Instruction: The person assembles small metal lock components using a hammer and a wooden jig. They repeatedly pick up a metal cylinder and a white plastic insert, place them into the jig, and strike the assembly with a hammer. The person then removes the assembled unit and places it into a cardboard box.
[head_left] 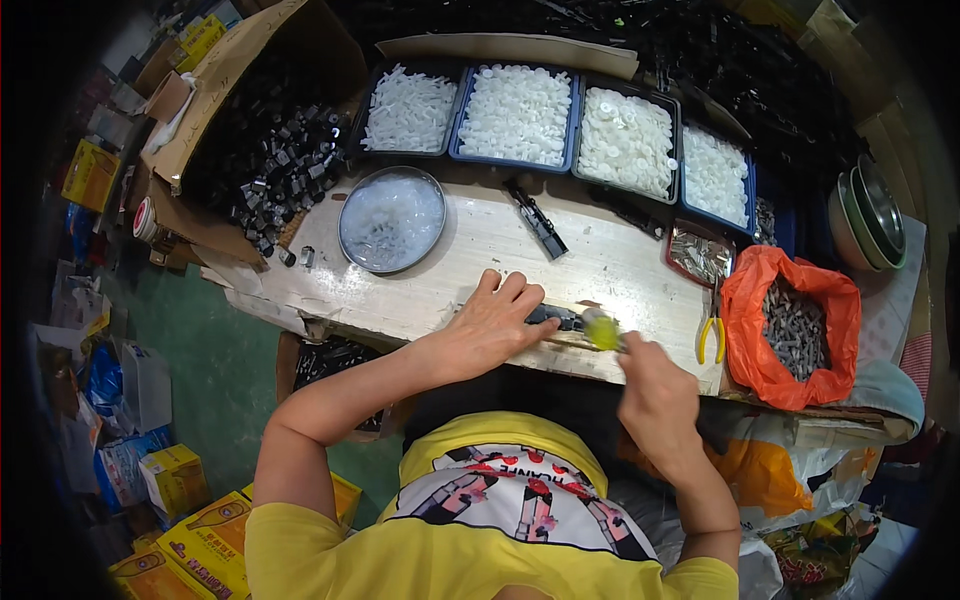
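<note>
My left hand (493, 322) lies at the near edge of the table, its fingers holding down a dark, narrow part (560, 318) against the wood. In my right hand (657, 393) is a hammer with a yellow-green head (601, 330), smeared by motion. The hammer head is at the right end of the dark part; whether they touch I cannot tell. Another black assembly (537, 220) lies farther back on the table. Left of it stands a round metal tray (391, 219) with small translucent pieces.
Along the back stand several bins of white plastic pieces (515, 113). A carton of black parts (290, 165) sits at left. On the right are yellow-handled pliers (712, 340), a tray of metal pieces (700, 253), an orange bag of grey parts (745, 310) and stacked bowls (866, 215).
</note>
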